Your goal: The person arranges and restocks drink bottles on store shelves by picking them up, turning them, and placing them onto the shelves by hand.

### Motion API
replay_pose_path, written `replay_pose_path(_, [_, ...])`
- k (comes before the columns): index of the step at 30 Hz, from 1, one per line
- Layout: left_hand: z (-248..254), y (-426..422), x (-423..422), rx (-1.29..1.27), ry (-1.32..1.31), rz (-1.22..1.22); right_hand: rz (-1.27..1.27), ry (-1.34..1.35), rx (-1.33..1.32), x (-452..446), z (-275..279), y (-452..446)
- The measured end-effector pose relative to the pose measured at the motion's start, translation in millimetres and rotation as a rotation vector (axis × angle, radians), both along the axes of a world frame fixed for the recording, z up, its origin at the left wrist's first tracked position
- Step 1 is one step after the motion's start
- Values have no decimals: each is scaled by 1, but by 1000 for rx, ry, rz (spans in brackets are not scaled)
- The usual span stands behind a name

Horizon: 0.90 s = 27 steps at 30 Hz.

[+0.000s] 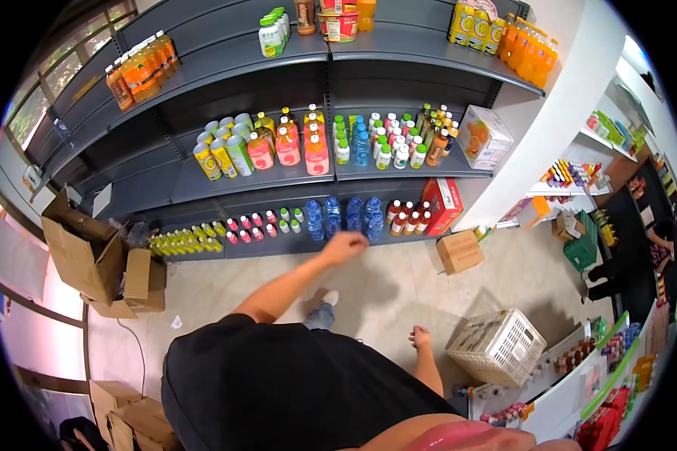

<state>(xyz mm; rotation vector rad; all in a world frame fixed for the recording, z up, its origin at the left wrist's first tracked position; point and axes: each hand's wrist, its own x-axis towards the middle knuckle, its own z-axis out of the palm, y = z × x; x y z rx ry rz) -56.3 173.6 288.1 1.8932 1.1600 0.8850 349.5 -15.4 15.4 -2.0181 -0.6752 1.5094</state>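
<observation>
My left hand [346, 246] is stretched out just in front of the bottom shelf, close to the blue bottles [332, 218]. Its fingers are curled in; anything inside them is hidden, and whether it touches a bottle I cannot tell. Low at my side is my right hand [420, 337], its fingers loosely curled with nothing visible in them. Left of the blue bottles stand small green-labelled bottles [284, 220], pink bottles [246, 223] and yellow-green bottles [184, 240]. Dark red bottles [406, 219] with white caps are on their right.
Grey shelves [256, 180] hold drinks above. A red box [442, 204] stands on the bottom shelf; a small carton [459, 252] is on the floor. A white crate [496, 347] lies at right, open cartons [139, 282] at left. A person [632, 259] is at far right.
</observation>
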Motion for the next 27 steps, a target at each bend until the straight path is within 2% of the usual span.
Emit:
replay_pose_path(1, [44, 18, -6, 22, -89, 89, 29, 3, -21, -7, -4, 1])
replay_pose_path(3, [93, 73, -28, 192, -151, 250, 82, 8, -57, -20, -19, -5])
replay_pose_path(4, [126, 96, -43, 330, -67, 320, 102, 7, -71, -25, -31, -13])
replay_pose_path(5, [157, 118, -52, 327, -155, 378, 123, 7, -85, -30, -43, -21])
replay_pose_path(6, [177, 150, -63, 454, -277, 402, 172, 15, -98, -29, -88, -35])
replay_pose_path(7, [218, 165, -68, 618, -213, 439, 222, 24, -111, -29, -130, -48])
replay_pose_path(9, [276, 206, -82, 694, -391, 417, 257, 41, -174, -35, -137, -69])
replay_pose_path(12, [330, 294, -121, 925, -392, 578, 225, 26, -156, -48, -74, -58])
replay_pose_path(14, [362, 328, -141, 760, -403, 751, 187, 20, -143, -49, -50, -41])
replay_pose_path(16, [390, 352, -149, 911, -351, 939, 147, 13, -120, -47, -35, -14])
replay_pose_path(19, [424, 407, -152, 1028, -365, 992, 79, -18, -97, -45, -12, 20])
replay_pose_path(20, [434, 429, -160, 943, -324, 927, 57, -28, -89, -46, -4, 26])
replay_pose_path(23, [454, 485, -166, 837, -416, 1030, 6, -72, -47, -47, 16, 53])
replay_pose_path(24, [455, 501, -165, 796, -490, 1067, -5, -85, -33, -50, 23, 58])
replay_pose_path(25, [452, 520, -172, 841, -406, 1140, -8, -102, -18, -51, 29, 64])
replay_pose_path(27, [444, 556, -185, 784, -397, 1113, -14, -126, 2, -56, 42, 74])
